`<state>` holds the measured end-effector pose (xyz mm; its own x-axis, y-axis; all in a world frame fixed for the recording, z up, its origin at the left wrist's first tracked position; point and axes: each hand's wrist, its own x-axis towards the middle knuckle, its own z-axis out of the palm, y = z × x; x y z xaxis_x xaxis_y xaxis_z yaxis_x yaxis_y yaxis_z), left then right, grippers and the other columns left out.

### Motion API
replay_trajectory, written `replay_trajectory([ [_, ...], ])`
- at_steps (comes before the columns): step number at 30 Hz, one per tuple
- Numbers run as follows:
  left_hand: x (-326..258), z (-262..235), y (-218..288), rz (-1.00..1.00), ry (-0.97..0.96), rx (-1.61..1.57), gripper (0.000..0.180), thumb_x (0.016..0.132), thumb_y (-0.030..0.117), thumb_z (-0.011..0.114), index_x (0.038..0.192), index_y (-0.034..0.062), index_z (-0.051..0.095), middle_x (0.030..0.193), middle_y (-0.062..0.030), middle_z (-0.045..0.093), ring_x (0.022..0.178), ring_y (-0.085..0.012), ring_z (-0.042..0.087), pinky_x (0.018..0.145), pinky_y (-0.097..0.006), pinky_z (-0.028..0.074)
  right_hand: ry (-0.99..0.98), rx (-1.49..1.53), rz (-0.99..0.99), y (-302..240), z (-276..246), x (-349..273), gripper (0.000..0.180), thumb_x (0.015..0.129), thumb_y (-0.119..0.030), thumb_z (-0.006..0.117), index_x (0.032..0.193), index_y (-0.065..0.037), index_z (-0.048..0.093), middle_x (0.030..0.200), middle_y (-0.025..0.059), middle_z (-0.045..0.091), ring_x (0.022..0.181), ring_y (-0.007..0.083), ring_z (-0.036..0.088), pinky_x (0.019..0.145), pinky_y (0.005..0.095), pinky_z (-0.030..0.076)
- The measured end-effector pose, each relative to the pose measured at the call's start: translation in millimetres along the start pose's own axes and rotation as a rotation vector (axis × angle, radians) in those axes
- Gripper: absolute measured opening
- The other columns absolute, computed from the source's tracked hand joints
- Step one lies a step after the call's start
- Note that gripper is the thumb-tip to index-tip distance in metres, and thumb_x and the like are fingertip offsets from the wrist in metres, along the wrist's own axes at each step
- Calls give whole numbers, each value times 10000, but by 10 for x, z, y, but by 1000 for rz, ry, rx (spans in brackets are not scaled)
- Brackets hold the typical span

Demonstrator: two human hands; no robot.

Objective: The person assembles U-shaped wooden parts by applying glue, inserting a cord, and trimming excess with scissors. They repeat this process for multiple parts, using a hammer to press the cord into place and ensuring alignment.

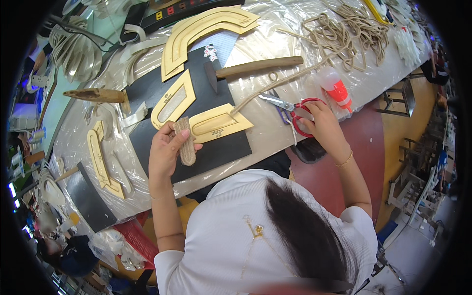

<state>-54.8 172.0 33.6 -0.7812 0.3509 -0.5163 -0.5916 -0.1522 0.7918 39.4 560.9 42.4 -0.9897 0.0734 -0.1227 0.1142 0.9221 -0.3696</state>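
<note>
resting on the black mat (pixel 216 152), a braided rope piece (pixel 186 140) is gripped by the closed left hand (pixel 164 152); red scissors (pixel 301 113) are grasped by the right hand (pixel 324 125), cutting seemingly not yet done.

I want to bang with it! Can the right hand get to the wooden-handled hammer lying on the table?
Probably yes. The wooden-handled hammer lies just beyond the right hand with only bare plastic-covered table and a rope strand between, but that hand grips the red-handled scissors and would need to drop them.
</note>
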Motion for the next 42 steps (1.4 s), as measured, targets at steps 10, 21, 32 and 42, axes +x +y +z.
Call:
replay_trajectory([
  [10, 34, 373, 15, 37, -21, 93, 226, 948, 159, 708, 1017, -55, 686, 871, -100, 687, 666, -147, 684, 592, -279, 618, 275, -77, 169, 843, -219, 406, 727, 712, -297, 882, 1303, -24, 557, 1165, 195, 648, 1093, 379, 613, 916, 437, 510],
  [21, -157, 656, 321, 48, -141, 244, 195, 928, 148, 712, 989, -38, 708, 848, -85, 704, 620, -115, 636, 578, -234, 532, 434, 1434, -245, -851, -247, 833, 1151, 660, -837, 696, 1404, 3, 441, 1202, 163, 638, 1022, 325, 685, 865, 457, 608],
  [32, -475, 677, 561, 41, -175, 178, 201, 862, 100, 773, 963, -69, 730, 825, -85, 695, 635, -93, 615, 574, -222, 498, 87, 1663, -623, -1666, -208, 1164, 1124, 725, -922, 490, 1361, 5, 466, 1158, 160, 649, 918, 253, 713, 724, 417, 640],
  [42, -500, 681, 522, 130, -198, 203, 214, 890, 168, 778, 944, -36, 741, 747, -18, 646, 618, -56, 593, 538, -213, 409, 47, 1672, -536, -1809, -432, 1042, 1118, 668, -786, 677, 1394, 32, 445, 1214, 159, 644, 1030, 252, 677, 847, 413, 597],
])
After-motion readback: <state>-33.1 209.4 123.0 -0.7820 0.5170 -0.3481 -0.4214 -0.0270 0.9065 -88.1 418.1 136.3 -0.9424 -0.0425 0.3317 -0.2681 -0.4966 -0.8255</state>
